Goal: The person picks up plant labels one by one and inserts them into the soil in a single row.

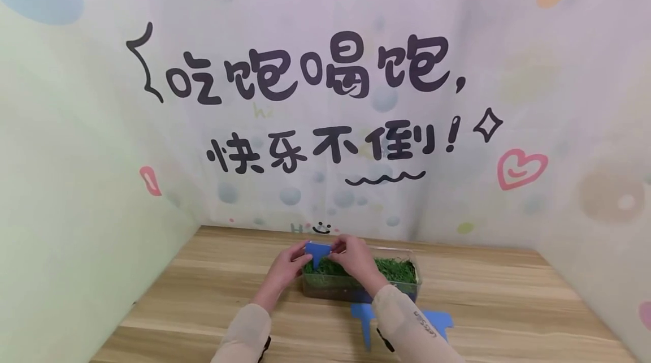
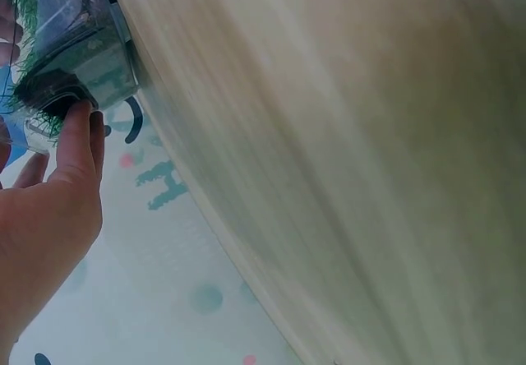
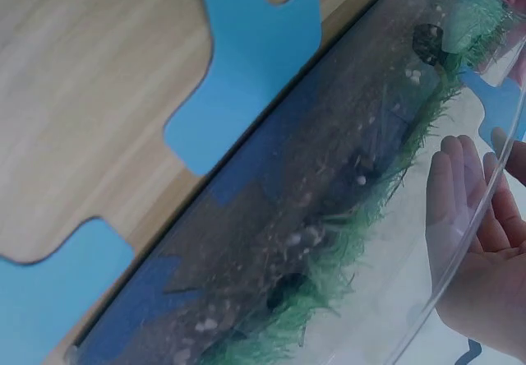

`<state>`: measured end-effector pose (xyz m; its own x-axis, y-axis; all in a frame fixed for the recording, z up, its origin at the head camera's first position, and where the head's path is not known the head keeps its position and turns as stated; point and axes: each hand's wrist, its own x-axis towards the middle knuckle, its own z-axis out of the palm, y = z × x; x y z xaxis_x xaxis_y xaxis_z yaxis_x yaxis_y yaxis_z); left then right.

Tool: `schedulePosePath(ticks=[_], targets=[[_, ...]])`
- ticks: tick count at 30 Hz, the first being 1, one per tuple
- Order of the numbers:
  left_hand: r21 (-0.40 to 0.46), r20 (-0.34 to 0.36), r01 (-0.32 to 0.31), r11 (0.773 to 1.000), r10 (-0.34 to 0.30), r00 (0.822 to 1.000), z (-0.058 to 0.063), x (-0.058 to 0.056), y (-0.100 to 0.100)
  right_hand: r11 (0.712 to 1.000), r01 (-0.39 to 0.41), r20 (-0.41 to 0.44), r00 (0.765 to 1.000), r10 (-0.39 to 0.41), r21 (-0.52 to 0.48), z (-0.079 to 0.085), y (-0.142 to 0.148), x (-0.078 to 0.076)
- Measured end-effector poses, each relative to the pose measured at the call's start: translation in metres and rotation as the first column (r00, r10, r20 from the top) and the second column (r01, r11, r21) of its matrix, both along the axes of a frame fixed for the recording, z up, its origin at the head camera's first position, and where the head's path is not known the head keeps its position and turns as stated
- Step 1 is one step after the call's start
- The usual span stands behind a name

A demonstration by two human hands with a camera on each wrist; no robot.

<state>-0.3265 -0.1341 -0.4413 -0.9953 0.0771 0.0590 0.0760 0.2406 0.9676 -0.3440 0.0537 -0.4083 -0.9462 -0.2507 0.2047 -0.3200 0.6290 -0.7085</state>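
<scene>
A blue T-shaped plant label (image 1: 319,251) stands upright at the left end of a clear plastic box (image 1: 330,290), its narrow stem down in the green grass (image 1: 394,270). My left hand (image 1: 287,267) holds the label's left edge between thumb and fingers, and one finger lies along the box's end in the left wrist view. From the right, my right hand (image 1: 354,259) pinches the label's other edge, reaching over the grass. Through the clear wall the right wrist view shows dark soil (image 3: 271,209) with pale bits. The tips of some fingers are hidden.
Two more blue labels lie on the wooden table (image 1: 203,295) before the box: one label (image 1: 364,318) left of the right forearm, another label (image 1: 438,320) partly under it. A printed white backdrop (image 1: 325,204) rises behind the table and along its sides.
</scene>
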Motion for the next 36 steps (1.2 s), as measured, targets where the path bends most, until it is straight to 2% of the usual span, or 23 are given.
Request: schedulePosePath(ticks=[7, 16, 26, 36], targets=[[-0.034, -0.002, -0.008, 0.999, 0.008, 1.0, 0.003, 0.004, 0.0, 1.0, 0.012, -0.036, 0.999, -0.011, 0.01, -0.003, 0.009, 0.004], [-0.072, 0.017, -0.026, 0.997, 0.027, 0.999, 0.003, 0.003, 0.001, 1.0, 0.015, -0.022, 1.0, -0.015, 0.013, -0.003, 0.02, 0.012], [-0.053, 0.056, -0.03, 0.998, 0.033, 0.998, 0.006, 0.003, 0.002, 1.0, 0.012, -0.039, 0.999, -0.011, 0.008, 0.003, 0.027, 0.023], [-0.118, 0.076, -0.054, 0.992, 0.063, 0.995, 0.009, 0.003, 0.003, 1.0, 0.005, -0.073, 0.997, -0.003, 0.017, 0.005, 0.035, 0.034]])
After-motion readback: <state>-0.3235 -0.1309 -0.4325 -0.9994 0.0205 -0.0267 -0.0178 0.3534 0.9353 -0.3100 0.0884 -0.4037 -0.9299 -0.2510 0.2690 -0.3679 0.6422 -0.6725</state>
